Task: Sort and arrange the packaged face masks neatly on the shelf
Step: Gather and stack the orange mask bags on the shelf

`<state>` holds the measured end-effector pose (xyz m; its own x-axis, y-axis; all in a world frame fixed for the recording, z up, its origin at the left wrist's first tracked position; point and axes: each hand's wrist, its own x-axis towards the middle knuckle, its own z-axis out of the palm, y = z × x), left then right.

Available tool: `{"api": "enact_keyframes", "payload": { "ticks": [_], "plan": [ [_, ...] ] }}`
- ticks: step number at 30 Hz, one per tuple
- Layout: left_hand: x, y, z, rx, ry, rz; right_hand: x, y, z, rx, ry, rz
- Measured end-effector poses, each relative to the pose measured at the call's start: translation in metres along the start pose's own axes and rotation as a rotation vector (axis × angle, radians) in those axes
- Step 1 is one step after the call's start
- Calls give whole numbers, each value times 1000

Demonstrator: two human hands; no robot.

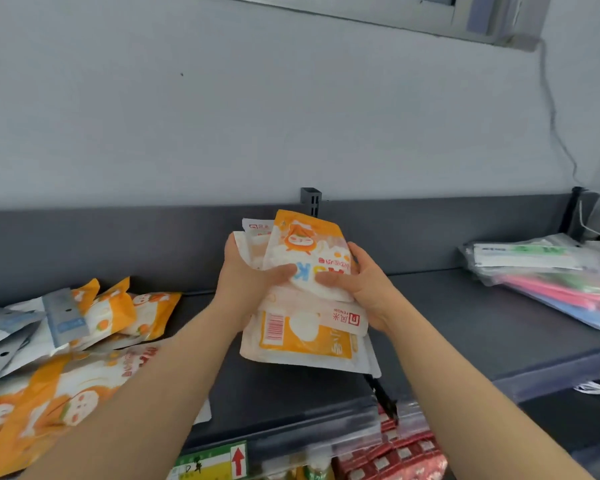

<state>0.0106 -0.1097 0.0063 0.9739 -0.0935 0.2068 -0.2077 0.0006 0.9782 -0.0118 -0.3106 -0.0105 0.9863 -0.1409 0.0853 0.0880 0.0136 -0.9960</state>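
Squaring orange mask packets (305, 292) above the shelf (465, 317): left hand (246, 271) and right hand (357, 282) fingers clamped on stack sides. Light, floppy, slippery film; grip edges. Loose packets (84, 327) lie left of fingers.

We're holding a fanned stack of orange-and-white mask packs (303, 342) at frame center, above the dark shelf (465, 317); more orange packs (66, 386) are lying jumbled lower left, clear-bagged ones (541, 271) far right.

FENGMI, upside down, on mask pack (309, 341)
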Motion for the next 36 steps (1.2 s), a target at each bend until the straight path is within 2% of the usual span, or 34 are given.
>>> {"api": "enact_keyframes", "payload": {
  "ticks": [5, 8, 14, 19, 23, 32, 36],
  "plan": [
    [11, -9, 79, -123, -143, -94, -2, -11, -79, -101, 89, 63],
    [19, -23, 141, -144, -172, -132, 3, -11, -139, -178, 133, 97],
    [28, -50, 262, -97, -130, -243, 15, 6, -256, -337, 157, 183],
    [29, -62, 327, 84, -22, -273, 23, 17, -316, -522, 102, 174],
    [29, -66, 345, 138, 69, -257, 27, 20, -333, -596, 75, 106],
    [10, -56, 339, 391, 112, -242, 6, 13, -340, -854, 95, -75],
    [0, -47, 332, 416, 98, -226, 3, 3, -327, -991, 131, -139]
  ]
}}
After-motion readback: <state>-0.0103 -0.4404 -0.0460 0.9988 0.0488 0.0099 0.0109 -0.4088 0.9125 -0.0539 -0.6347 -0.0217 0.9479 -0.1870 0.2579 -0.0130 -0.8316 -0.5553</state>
